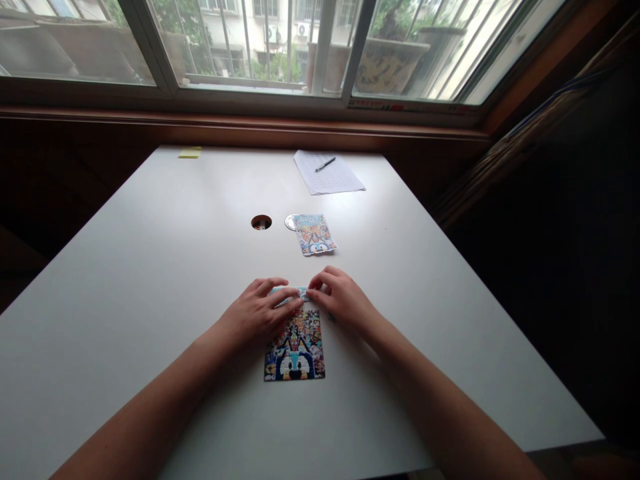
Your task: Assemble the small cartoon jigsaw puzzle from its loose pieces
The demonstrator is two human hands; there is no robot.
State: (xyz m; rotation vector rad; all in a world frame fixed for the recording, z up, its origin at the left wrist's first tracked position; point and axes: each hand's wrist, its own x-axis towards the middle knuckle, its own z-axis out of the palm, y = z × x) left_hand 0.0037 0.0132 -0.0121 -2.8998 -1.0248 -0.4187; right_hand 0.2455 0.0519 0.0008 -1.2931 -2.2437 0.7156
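A small colourful jigsaw puzzle with a blue cartoon face lies flat on the white table, close to me. My left hand rests on its upper left part, fingers curled and pressing down on the top edge. My right hand sits at the upper right corner, its fingertips pinched against the same top edge. The two hands nearly touch above the puzzle's top row, which they partly hide. A matching printed picture card lies further back on the table.
A sheet of paper with a pen lies near the table's far edge. A yellow sticky pad sits at the far left. A round cable hole and a small round disc are mid-table. A window runs behind.
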